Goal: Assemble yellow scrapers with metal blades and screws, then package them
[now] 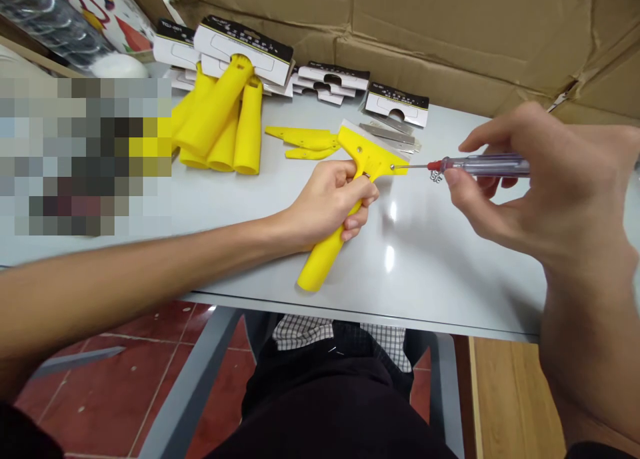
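Note:
My left hand [333, 205] is wrapped round the handle of a yellow scraper [323, 262] just below its wide head. A metal blade edge shows along the top of that head, with a screw near each side. In my right hand [535, 179] is a screwdriver [485, 165] with a clear purplish handle and a red collar. Its shaft points left, and the tip meets the screw at the head's right side. Small screws [436, 177] lie on the table under the red collar. Behind the scraper are loose yellow plastic pieces [310, 139] and flat metal blades [390, 135].
Several yellow handles [215, 125] are piled at the back left, beside black-and-white card packaging [245, 49]. More folded cards [397, 104] lie along the back of the white table [425, 272]. Cardboard [450, 39] stands behind it. The far left is pixelated.

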Demonstrator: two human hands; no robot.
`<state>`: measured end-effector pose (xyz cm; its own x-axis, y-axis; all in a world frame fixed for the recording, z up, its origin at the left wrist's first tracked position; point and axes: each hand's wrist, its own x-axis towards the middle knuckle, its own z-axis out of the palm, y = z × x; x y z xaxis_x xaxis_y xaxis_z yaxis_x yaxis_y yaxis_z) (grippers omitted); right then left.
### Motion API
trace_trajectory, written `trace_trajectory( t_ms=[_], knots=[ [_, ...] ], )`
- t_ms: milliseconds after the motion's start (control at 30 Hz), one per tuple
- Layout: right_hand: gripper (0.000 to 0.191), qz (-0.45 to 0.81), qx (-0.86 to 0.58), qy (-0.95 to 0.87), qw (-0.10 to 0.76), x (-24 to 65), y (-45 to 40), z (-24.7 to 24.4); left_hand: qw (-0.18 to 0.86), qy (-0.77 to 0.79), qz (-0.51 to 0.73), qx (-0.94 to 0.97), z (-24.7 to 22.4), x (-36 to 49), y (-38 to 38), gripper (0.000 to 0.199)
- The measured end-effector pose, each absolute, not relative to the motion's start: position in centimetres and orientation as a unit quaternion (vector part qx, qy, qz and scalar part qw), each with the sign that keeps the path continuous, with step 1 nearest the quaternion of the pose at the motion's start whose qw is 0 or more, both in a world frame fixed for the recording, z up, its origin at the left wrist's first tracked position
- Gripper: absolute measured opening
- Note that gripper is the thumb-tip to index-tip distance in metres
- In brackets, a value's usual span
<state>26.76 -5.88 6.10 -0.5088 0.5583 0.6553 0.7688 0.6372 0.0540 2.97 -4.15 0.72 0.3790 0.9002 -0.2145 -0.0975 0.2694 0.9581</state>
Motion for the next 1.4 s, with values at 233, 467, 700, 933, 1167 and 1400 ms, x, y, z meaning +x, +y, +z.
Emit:
trace_trajectory(
  t_ms=[233, 467, 700, 933, 1167, 1400],
  knots=[
    [0.019, -0.132, -0.347, -0.871, 0.323, 26.77, -5.38, 6.07, 0.679, 0.423, 0.366, 0.476, 0.76, 2.91, -4.08, 0.02],
    [0.017, -0.191, -0.357, -0.858, 0.315, 26.56, -5.65, 5.89, 0.676, 0.412, 0.374, 0.483, 0.67, 2.92, -4.11, 0.021],
    [0.028, -0.151, -0.376, -0.859, 0.312, 26.58, -5.84, 6.1, 0.677, 0.416, 0.368, 0.482, 0.65, 2.84, -4.14, 0.022],
    [0.015, -0.168, -0.359, -0.853, 0.339, 26.21, -5.73, 6.03, 0.675, 0.422, 0.369, 0.48, 0.72, 2.92, -4.16, 0.024],
    [0.013, -0.111, -0.347, -0.876, 0.315, 26.57, -5.55, 6.48, 0.678, 0.425, 0.363, 0.478, 0.94, 2.89, -4.19, 0.021],
    [0.016, -0.143, -0.411, -0.85, 0.298, 26.92, -5.6, 5.97, 0.681, 0.424, 0.359, 0.477, 1.15, 2.9, -4.2, 0.021]
  ],
)
